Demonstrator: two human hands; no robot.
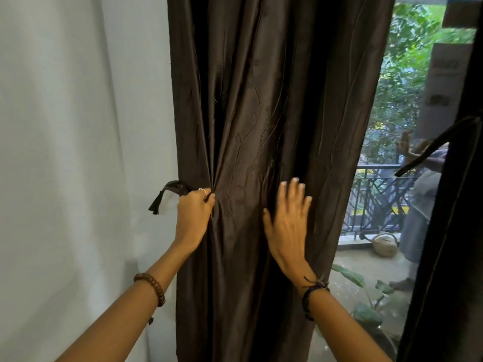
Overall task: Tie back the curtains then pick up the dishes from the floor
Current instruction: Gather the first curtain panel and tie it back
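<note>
Dead centre, our left hand (194, 213) pinches the dark brown satin curtain (264, 121) and tie-back strap (167, 193) at nine o'clock; right hand (287, 218) presses it, fingers spread. Not tied yet, dishes unseen.

Both my arms reach forward and up, bare to the elbow. My left hand (194, 209) is fisted, knuckles up, fingers curled tight round a pinch of cloth and a strap. My right hand (288, 218) lies flat, fingers spread and straight, pointing up, palm pressed forward. A bracelet circles each wrist.
</note>
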